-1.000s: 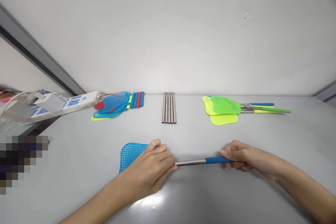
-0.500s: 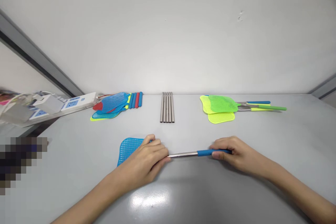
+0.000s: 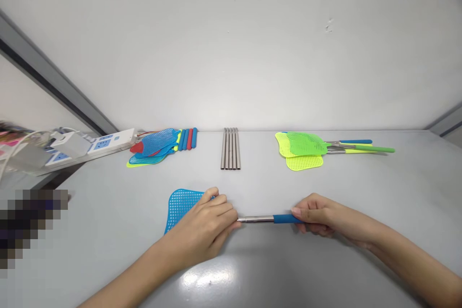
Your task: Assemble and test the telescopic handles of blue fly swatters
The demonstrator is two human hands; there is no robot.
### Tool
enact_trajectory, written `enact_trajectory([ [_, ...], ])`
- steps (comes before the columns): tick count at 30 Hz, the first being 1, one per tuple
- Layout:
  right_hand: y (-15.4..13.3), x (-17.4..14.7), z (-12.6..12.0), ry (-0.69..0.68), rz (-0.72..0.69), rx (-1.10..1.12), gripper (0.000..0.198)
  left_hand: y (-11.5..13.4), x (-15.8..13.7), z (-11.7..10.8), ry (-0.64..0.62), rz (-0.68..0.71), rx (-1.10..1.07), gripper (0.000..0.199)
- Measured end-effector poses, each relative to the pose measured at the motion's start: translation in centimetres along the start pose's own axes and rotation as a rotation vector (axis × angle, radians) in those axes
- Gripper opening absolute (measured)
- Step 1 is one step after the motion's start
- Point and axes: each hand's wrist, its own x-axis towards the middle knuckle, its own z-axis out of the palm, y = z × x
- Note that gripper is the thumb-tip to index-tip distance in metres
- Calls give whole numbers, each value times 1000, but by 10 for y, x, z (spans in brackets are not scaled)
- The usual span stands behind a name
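Observation:
A fly swatter with a blue mesh head [image 3: 181, 206] lies across the front of the table, between both hands. My left hand [image 3: 214, 221] is closed around its neck, covering the joint where head meets metal rod [image 3: 258, 219]. At the other end my right hand [image 3: 319, 215] grips the blue handle sleeve [image 3: 283, 219], thumb on top and fingers curled beneath. The sleeve's far end is hidden in that hand.
Behind, at left, lie stacked mesh swatter heads [image 3: 159, 144] beside several coloured handle sleeves [image 3: 186, 139]. Several metal rods [image 3: 230, 149] stand side by side mid-table. Swatters with handles [image 3: 306, 147] are piled right. A power strip [image 3: 108, 142] runs along the left edge.
My right hand has rolled over on the sleeve, its fingers now curled underneath. The swatter and my left hand have shifted slightly right and nearer in view.

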Motion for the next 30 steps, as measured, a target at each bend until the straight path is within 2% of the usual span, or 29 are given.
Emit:
enact_trajectory([
  [7,-6,-2,0,165,-99,-329,29,-1,2,-5,-67,-44,-85,26],
  [16,-4,-4,0,107,-141,-373,33,-5,1,-3,-101,-28,-123,25],
  [22,-3,-2,2,29,-80,-220,38,0,-1,-2,-101,-20,-146,23],
  [26,-1,-1,2,-124,107,99,40,3,-3,-1,-96,16,-126,23],
  [28,-1,0,3,-153,185,219,41,4,-4,-1,-78,28,-105,23],
  [30,-1,-1,3,-142,195,255,40,4,-4,0,-66,28,-92,24],
])
